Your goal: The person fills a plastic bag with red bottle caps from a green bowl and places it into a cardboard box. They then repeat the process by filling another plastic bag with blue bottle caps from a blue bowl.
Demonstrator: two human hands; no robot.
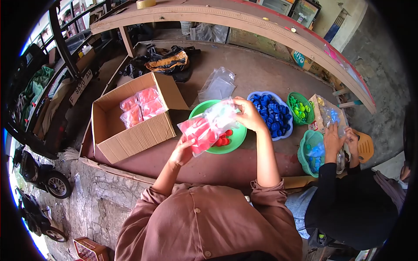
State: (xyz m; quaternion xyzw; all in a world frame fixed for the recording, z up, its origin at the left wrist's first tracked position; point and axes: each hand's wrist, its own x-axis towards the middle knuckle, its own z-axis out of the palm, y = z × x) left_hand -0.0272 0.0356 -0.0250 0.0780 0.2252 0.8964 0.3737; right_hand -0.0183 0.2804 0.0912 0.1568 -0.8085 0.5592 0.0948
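A clear plastic bag (201, 132) with red bottle caps in it is tilted in front of me, above a light-green bowl (235, 141). My left hand (183, 150) is closed on its lower left corner. The fingers of my right hand (249, 114) pinch its crumpled upper end. Several loose red caps (223, 140) lie in the bowl below. Left of the bowl stands an open cardboard box (135, 138) holding several filled bags of red caps (141, 106). A flat clear plastic bag (217, 86) lies behind the bowl.
To the right are a basket of blue caps (272, 114), a green basket of lime-green caps (300, 108) and a teal basket (307, 150). A co-worker's hands (334, 140) hold a bag there. A black plastic bag (163, 61) lies behind the box. A wooden rail (209, 14) runs along the back.
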